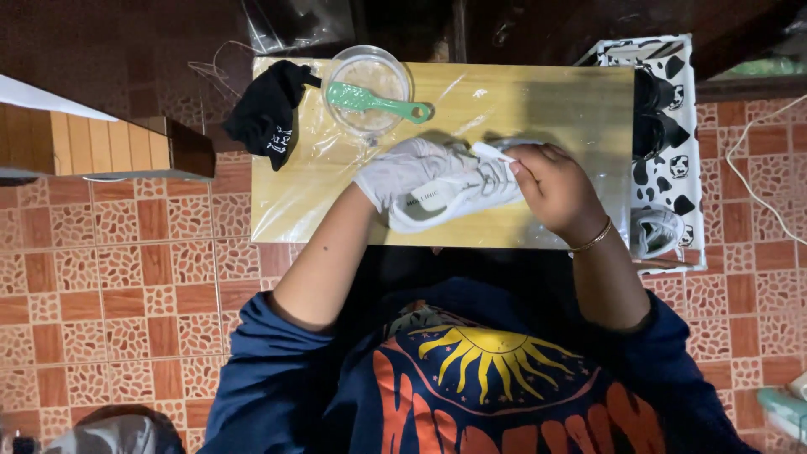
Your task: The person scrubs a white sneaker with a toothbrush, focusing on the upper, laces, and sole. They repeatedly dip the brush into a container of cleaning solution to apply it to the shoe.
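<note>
A white sneaker [454,195] lies on its side on a small wooden table [555,101] covered with clear plastic film. My left hand [403,168], in a white glove, rests on the shoe's upper and grips it. My right hand [556,189] is bare with a thin gold bracelet at the wrist. It pinches a white lace end [492,152] near the shoe's front. A green brush [374,101] lies across a clear bowl [370,77] of cloudy liquid just beyond my left hand.
A black cloth [267,113] hangs over the table's far left corner. A black-and-white patterned rack [668,168] with dark shoes and a white one stands at the right. A wooden box [109,147] sits at the left on the tiled floor [126,277]. A white cord [756,176] trails at the far right.
</note>
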